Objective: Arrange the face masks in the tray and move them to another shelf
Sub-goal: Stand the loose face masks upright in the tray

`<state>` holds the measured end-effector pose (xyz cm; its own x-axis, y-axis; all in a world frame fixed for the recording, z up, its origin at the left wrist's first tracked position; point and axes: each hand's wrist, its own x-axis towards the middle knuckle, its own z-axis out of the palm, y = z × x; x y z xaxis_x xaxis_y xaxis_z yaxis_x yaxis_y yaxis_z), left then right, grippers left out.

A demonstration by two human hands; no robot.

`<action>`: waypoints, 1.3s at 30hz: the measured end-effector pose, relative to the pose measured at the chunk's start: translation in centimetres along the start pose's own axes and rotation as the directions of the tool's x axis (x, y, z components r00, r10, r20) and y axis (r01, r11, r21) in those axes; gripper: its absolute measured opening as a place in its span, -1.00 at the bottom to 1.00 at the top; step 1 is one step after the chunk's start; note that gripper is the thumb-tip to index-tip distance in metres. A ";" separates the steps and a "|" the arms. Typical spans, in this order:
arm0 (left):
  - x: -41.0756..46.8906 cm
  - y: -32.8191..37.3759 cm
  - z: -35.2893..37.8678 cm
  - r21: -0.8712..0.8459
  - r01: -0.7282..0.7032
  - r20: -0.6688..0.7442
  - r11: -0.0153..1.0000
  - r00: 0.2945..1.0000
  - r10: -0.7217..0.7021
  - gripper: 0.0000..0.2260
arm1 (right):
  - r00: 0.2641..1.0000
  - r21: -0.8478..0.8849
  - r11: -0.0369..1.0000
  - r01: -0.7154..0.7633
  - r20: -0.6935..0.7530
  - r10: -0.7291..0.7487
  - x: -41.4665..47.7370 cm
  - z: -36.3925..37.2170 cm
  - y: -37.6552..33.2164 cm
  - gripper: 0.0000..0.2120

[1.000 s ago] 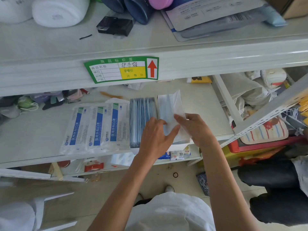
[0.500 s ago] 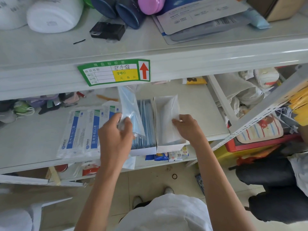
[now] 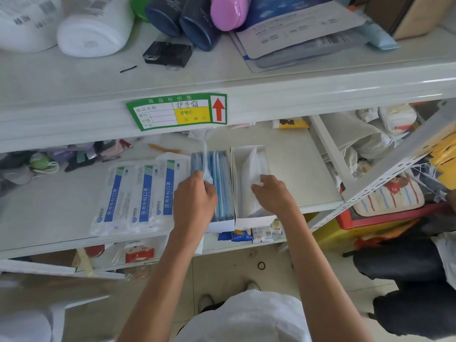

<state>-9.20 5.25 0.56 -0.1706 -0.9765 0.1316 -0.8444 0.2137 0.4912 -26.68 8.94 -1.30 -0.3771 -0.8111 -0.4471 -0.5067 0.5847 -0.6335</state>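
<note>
Closest to us, our left hand (image 3: 193,201) has its fingers closed in a pinch on one sleeved face mask (image 3: 206,166), standing it on edge over the left tray (image 3: 223,224), which is already packed with blue masks (image 3: 220,183). Our right hand (image 3: 272,193) has its fingertips pressed into the white wrapped masks (image 3: 251,178) in the right tray (image 3: 254,220) just beside it. Both trays sit at the front edge of the middle shelf (image 3: 296,164), touching each other.

These look super light and floppy, and the plastic sleeve is probably slick, so we'd grip near the bottom corner and slide it in edge-first. To move them, we'd hold the trays by their cardboard walls, since those likely flex.

Flat on the shelf left of the trays are three surgical mask packs (image 3: 138,193).
</note>
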 end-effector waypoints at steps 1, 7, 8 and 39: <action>0.3 0.1 0.1 0.013 0.003 -0.001 1.000 1.000 -0.003 -0.87 | 1.000 -0.014 1.000 -0.003 0.000 0.003 0.1 0.3 -0.1 -0.71; -2.3 -1.4 1.6 0.147 -0.035 0.261 0.988 0.965 -0.005 -0.87 | 1.000 -0.116 0.993 0.005 0.031 -0.001 0.6 1.7 -0.7 -0.75; -2.7 -1.7 1.6 0.133 -0.022 0.276 0.991 0.961 -0.016 -0.83 | 0.999 -0.124 0.992 0.000 0.042 0.006 0.4 1.8 -0.7 -0.74; -2.7 -0.6 4.8 -0.090 -0.256 0.257 0.963 0.928 0.271 -0.71 | 0.988 0.385 0.911 -0.150 0.083 0.127 1.6 2.2 1.6 -0.62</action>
<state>-10.67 7.64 -4.28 -0.5174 -0.8551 0.0335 -0.7234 0.4579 0.5166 -26.35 8.54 -4.45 -0.3728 -0.7284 -0.5749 -0.1066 0.6491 -0.7532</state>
